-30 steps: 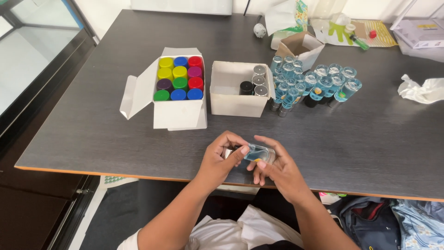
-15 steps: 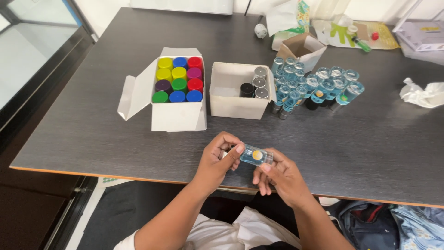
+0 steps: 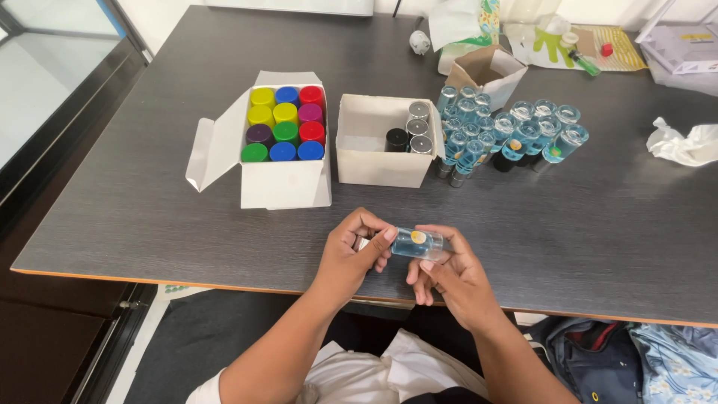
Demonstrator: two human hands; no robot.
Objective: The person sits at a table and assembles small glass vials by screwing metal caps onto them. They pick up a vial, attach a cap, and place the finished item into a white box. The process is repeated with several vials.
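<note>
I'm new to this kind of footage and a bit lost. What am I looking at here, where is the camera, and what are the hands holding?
There is no machine here: a person works with two bare hands. The camera sits on the person's head and looks down, so the arms come in from the bottom edge. The left hand and right hand together hold a small clear bottle of blue liquid sideways over the near edge of the dark table. The left fingers grip its cap end, which they hide. On the table stand an open white box of coloured caps, a second open white box holding a few black and silver caps, and a cluster of similar blue bottles. A crumpled tissue lies to the right.
</note>
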